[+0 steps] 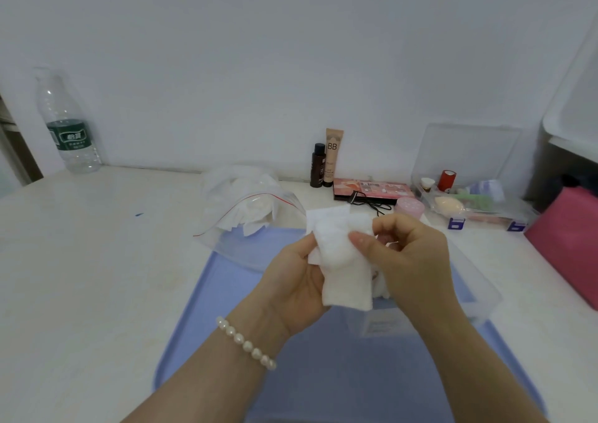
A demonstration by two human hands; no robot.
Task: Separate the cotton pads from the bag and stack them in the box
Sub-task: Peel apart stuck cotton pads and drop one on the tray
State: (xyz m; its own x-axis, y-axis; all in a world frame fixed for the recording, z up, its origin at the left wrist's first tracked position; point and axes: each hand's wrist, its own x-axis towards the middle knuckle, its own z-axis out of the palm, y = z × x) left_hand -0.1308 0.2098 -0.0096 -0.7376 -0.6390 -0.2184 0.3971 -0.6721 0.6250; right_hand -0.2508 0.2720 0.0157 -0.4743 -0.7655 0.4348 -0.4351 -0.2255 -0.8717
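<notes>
My left hand and my right hand both hold white cotton pads above a blue tray. The left fingers curl round the stack's lower part, and the right thumb and fingers pinch its upper right edge. A clear zip bag with a red seal line lies behind the hands, open, with more white pads inside. A clear plastic box sits on the tray under my right hand, with some white pads showing inside it.
A water bottle stands at the back left. Two cosmetic tubes, a palette, a pink jar and a clear organiser line the back right. A pink pouch lies at the right edge.
</notes>
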